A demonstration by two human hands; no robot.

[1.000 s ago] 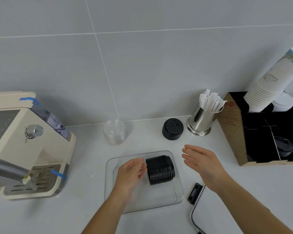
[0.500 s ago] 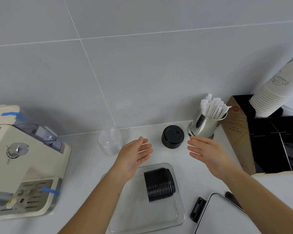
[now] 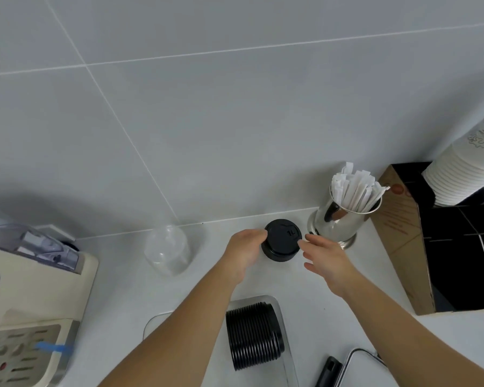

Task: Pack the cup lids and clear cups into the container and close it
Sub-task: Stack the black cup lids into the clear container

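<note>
Left hand (image 3: 242, 251) and right hand (image 3: 326, 256) either side of upright black lid stack (image 3: 282, 243).

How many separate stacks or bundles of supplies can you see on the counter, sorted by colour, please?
Black: 2, the lid stack by the wall and the lid stack in the clear container
Clear: 1, the clear cups
White: 2, the paper cups and the wrapped straws
Total: 5
</note>
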